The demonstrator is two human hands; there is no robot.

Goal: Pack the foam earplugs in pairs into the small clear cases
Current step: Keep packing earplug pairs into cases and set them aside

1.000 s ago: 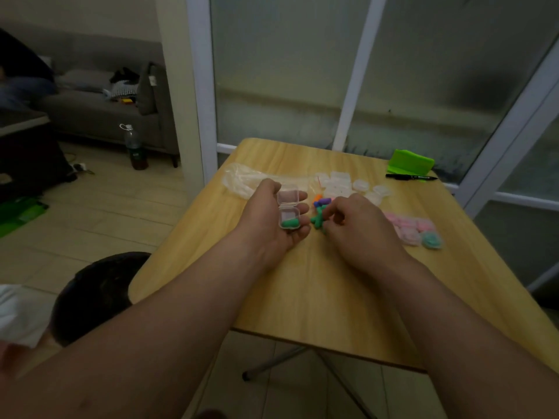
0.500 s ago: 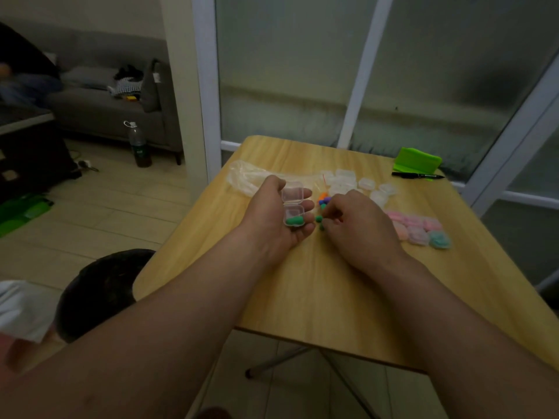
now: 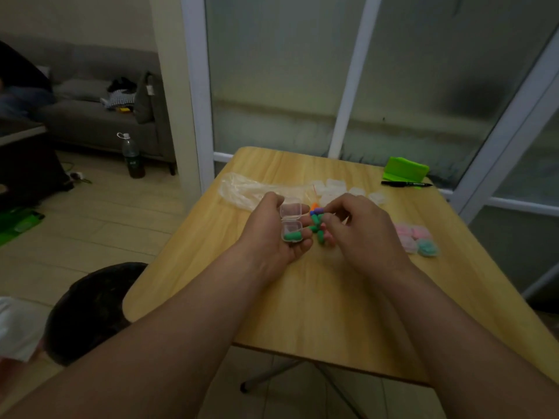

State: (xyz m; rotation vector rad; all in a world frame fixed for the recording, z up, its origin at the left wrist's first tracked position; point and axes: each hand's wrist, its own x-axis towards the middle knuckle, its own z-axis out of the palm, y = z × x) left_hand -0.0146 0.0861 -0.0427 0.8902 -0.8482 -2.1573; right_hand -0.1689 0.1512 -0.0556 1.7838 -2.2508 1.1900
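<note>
Left hand: the left hand [image 3: 272, 237] is in the middle of the frame. Its grip is curled round a small open case [image 3: 291, 222] with the lid flipped up.
In the case: one green earplug [image 3: 292, 236] lies in the bottom half. It needs a second one to make a pair.
Right hand: the right hand [image 3: 363, 234] is just right of the case, fingers bent over the loose earplugs [image 3: 317, 220] on the surface [image 3: 332, 297]. I cannot tell if its grip is pinching one or only touching them.
Loose earplugs: green, purple and orange ones lie mixed and touching, between the two hands.
Wrong colour: the colours sit so close that the fingers could pick a purple one, and the pair would not match.
Dropping: the earplugs look small, soft and round, so one could slip out and roll off the surface to the floor.
Tipping: the case is open, so if the hand tilts, the green one inside may fall out.
Lid: soft foam may stick up, so the lid might not snap shut.
Other cases: empty cases [image 3: 335, 187] sit above the hands. Packed cases [image 3: 414, 237] sit at the right middle of the frame.
</note>
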